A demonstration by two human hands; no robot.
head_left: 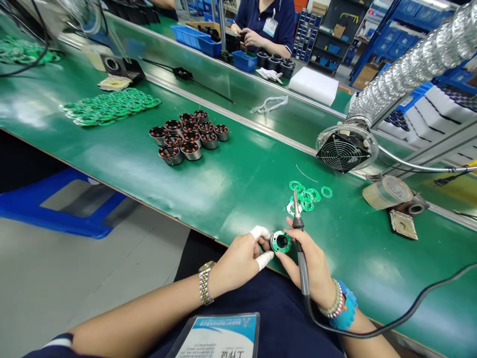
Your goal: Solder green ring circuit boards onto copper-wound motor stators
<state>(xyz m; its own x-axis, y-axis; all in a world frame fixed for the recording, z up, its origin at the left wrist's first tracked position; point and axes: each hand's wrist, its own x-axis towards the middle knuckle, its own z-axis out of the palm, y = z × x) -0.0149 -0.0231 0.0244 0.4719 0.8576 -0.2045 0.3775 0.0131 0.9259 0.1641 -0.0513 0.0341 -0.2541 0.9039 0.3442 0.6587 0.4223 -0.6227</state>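
At the bench's front edge, my left hand (pixel 242 256), with white tape on its fingertips, grips a motor stator by its side. A green ring-shaped circuit board (pixel 280 241) sits on the stator's top, facing up. My right hand (pixel 311 263) is closed on a soldering iron (pixel 303 271), its tip pointing away from me. The thumb and index finger of that hand also touch the board's right edge. Just beyond lie several loose green ring boards (pixel 307 198), with the iron's tip (pixel 295 196) above them in the picture.
Several copper-wound stators (pixel 190 148) stand grouped left of centre, with rows of green boards (pixel 110 107) farther left. A fan on a foil duct (pixel 343 151) hangs at right, near a round tub (pixel 386 193) and a sponge holder (pixel 403 223). Across the bench sits a co-worker (pixel 264 25).
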